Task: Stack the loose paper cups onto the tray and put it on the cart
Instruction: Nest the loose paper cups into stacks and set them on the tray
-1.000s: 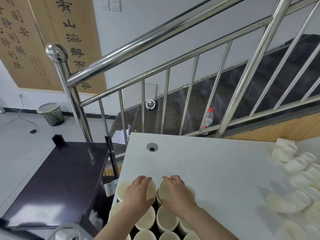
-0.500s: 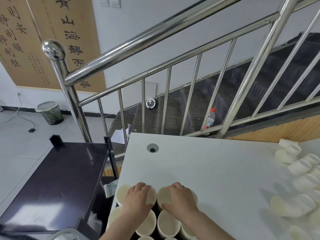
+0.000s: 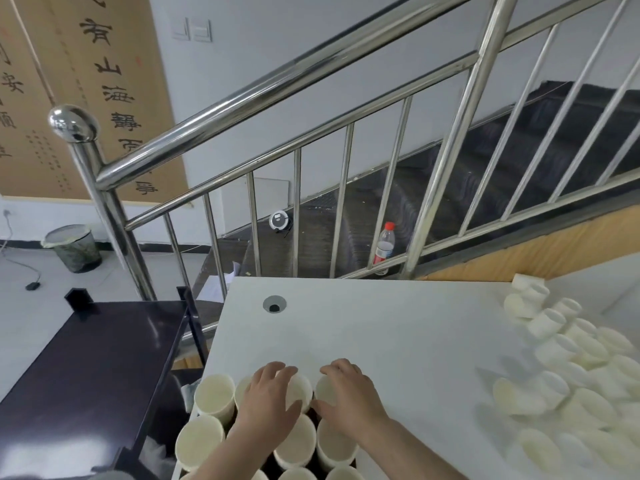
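Observation:
Several upright white paper cups (image 3: pixel 214 394) stand in rows on a dark tray (image 3: pixel 313 460) at the table's near left corner. My left hand (image 3: pixel 270 401) lies palm down over the mouth of a back-row cup, its fingers draped over the far rim. My right hand (image 3: pixel 349 396) lies the same way on the neighbouring cup (image 3: pixel 325 391). A pile of loose cups (image 3: pixel 568 372) lies on its side along the right of the white table (image 3: pixel 398 334). The dark cart (image 3: pixel 90 362) stands just left of the table.
A steel stair railing (image 3: pixel 294 216) runs behind the table, with a plastic bottle (image 3: pixel 384 245) on the stairs. A waste bin (image 3: pixel 72 247) and a cable are on the floor at far left. A cable hole (image 3: pixel 274 304) is in the tabletop.
Both hands have stayed on top of the back-row cups. The view has shifted, and one more cup at the tray's left now shows, close to the table's left edge.

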